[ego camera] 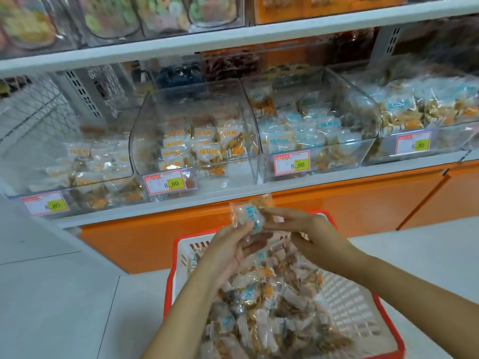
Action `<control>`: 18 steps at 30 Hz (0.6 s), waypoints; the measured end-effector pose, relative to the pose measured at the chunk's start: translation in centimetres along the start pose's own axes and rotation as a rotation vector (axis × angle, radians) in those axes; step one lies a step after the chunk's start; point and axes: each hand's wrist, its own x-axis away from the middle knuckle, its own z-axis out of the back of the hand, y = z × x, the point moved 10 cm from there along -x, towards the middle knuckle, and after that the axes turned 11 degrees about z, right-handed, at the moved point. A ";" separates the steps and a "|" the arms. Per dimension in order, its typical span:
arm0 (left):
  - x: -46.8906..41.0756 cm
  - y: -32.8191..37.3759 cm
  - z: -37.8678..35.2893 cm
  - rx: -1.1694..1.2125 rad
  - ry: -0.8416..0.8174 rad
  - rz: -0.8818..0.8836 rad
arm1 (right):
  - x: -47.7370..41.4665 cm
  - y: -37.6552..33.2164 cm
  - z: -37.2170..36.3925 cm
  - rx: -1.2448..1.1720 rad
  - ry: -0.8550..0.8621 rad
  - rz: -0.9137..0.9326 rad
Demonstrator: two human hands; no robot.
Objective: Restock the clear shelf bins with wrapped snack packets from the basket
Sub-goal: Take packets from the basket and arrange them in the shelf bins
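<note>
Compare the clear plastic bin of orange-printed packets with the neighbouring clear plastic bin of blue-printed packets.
The clear plastic bin of orange-printed packets holds orange lettering; the clear plastic bin of blue-printed packets holds blue. The former shows bare floor at its front right; the latter is filled to its front wall. Both are curved-sided, with 8.80 price tags.

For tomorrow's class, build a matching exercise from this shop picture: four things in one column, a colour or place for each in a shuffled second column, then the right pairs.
Column one
1. basket
2. held packet
3. price label
4. cabinet panel

Column two
A. orange, below the shelf
B. red rim, holds many wrapped packets
C. blue print, between the left hand and right hand
D. on the front of a clear bin

Pairs: 1-B, 2-C, 3-D, 4-A
</note>
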 end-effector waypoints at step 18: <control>-3.1 20.7 -10.5 -0.808 0.435 -0.699 | -6.9 7.6 11.8 -0.669 0.136 -0.442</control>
